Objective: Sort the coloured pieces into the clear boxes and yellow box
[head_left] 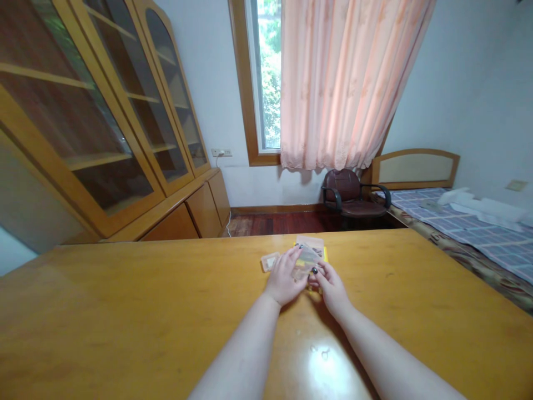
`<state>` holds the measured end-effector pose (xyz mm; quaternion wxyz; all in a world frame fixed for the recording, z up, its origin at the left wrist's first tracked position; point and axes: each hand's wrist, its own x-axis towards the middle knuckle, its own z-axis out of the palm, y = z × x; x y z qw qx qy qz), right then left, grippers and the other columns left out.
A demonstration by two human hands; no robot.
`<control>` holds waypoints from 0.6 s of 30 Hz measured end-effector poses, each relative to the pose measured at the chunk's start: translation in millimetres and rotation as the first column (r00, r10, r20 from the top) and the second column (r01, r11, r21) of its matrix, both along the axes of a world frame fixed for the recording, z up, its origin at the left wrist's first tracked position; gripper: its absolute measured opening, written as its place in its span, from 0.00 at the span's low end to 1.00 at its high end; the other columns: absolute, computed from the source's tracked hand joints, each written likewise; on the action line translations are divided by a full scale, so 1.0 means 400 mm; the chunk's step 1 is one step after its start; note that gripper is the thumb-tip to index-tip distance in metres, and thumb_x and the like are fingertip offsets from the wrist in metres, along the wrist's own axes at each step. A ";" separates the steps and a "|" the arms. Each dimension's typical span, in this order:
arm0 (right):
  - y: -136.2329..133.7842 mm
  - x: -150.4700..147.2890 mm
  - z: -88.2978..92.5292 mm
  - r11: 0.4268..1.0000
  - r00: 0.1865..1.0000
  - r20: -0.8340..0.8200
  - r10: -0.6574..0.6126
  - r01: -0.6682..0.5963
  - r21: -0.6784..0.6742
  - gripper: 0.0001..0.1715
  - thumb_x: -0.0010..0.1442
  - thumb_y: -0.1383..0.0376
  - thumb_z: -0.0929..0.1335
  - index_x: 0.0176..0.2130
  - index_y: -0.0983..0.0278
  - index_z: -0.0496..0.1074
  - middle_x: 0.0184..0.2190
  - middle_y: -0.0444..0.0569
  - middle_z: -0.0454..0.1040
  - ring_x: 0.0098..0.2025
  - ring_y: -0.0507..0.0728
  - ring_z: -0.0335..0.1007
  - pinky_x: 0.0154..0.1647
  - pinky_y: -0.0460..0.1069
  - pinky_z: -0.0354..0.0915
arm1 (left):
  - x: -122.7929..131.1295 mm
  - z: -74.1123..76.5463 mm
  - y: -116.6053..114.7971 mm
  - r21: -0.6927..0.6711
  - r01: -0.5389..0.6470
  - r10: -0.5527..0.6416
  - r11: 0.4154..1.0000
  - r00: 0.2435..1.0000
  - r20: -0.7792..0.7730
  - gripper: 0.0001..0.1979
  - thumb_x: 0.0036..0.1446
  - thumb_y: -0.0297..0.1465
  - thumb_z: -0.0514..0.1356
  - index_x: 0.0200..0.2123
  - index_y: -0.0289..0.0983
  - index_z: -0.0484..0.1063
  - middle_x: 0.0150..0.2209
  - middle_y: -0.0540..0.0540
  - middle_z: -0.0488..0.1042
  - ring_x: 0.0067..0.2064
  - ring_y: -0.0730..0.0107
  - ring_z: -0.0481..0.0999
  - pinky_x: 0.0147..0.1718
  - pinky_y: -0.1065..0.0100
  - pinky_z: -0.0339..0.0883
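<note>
A clear plastic packet with yellow parts (307, 256) is held between both hands just above the wooden table. My left hand (285, 278) has its fingers closed on the packet's left side. At the lower right edge, my right hand (330, 284) pinches it with thumb and fingers. Yellow material shows under and beside the packet; its exact shape is hidden by the hands. A small translucent case (270, 261) with something white in it lies just left of my left hand. Two small thin loops (325, 353) lie on the table between my forearms.
The wooden table (145, 311) spans the foreground. Beyond its far edge are a dark red office chair (353, 191) and a pink curtain (345, 83). A glass-door cabinet (166, 205) is at the left, and a bed with a checked cover (441, 214) at the right.
</note>
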<state>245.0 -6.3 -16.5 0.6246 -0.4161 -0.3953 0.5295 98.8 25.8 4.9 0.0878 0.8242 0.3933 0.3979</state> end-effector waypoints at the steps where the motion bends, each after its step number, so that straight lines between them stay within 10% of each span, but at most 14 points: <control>1: 0.000 0.003 -0.002 1.000 1.000 0.002 -0.022 0.022 -0.004 0.25 0.47 0.55 0.69 0.44 0.60 0.63 0.41 0.51 0.72 0.32 0.55 0.73 0.33 0.52 0.68 | -0.011 0.009 0.005 0.020 -0.097 0.096 0.995 0.995 0.019 0.34 0.47 0.32 0.58 0.58 0.42 0.51 0.57 0.44 0.57 0.57 0.61 0.57 0.56 0.59 0.52; 3: 0.002 0.008 -0.005 0.998 0.998 0.010 -0.067 0.067 -0.005 0.24 0.48 0.55 0.68 0.43 0.61 0.63 0.42 0.51 0.71 0.31 0.55 0.72 0.31 0.51 0.67 | -0.045 0.027 0.020 0.016 -0.383 0.381 0.924 0.922 0.068 0.34 0.49 0.34 0.57 0.59 0.40 0.48 0.59 0.43 0.54 0.58 0.60 0.56 0.56 0.60 0.52; 6: 0.004 0.012 -0.005 0.996 0.995 0.015 -0.095 0.095 -0.004 0.23 0.49 0.54 0.68 0.43 0.61 0.63 0.40 0.51 0.72 0.30 0.54 0.72 0.28 0.50 0.66 | -0.115 0.035 0.046 -0.125 -0.752 0.755 0.647 0.655 -0.029 0.37 0.49 0.35 0.55 0.61 0.38 0.43 0.60 0.38 0.49 0.56 0.54 0.58 0.53 0.56 0.54; 11: 0.003 0.011 -0.005 0.995 0.994 0.038 -0.098 0.098 0.010 0.22 0.49 0.54 0.68 0.42 0.62 0.64 0.36 0.50 0.73 0.27 0.54 0.71 0.24 0.48 0.64 | -0.200 -0.002 0.073 -0.288 -0.888 0.820 0.360 0.448 -0.357 0.30 0.50 0.37 0.53 0.57 0.37 0.54 0.59 0.32 0.52 0.52 0.46 0.64 0.48 0.46 0.54; 15: 0.003 0.012 -0.006 0.993 0.992 0.039 -0.116 0.116 0.016 0.21 0.49 0.54 0.67 0.41 0.62 0.65 0.36 0.50 0.73 0.27 0.54 0.70 0.24 0.49 0.64 | -0.178 -0.008 0.073 -0.157 -0.896 0.821 0.415 0.444 -0.358 0.24 0.51 0.32 0.51 0.54 0.37 0.61 0.60 0.35 0.52 0.60 0.45 0.49 0.53 0.40 0.39; 18: 0.005 0.015 -0.002 0.981 0.976 0.098 -0.193 0.188 0.055 0.19 0.50 0.56 0.66 0.40 0.62 0.66 0.34 0.49 0.73 0.29 0.55 0.70 0.30 0.51 0.65 | -0.119 0.004 0.057 0.024 -0.705 0.680 0.709 0.674 -0.289 0.22 0.53 0.28 0.47 0.53 0.38 0.62 0.58 0.42 0.57 0.59 0.59 0.54 0.58 0.54 0.40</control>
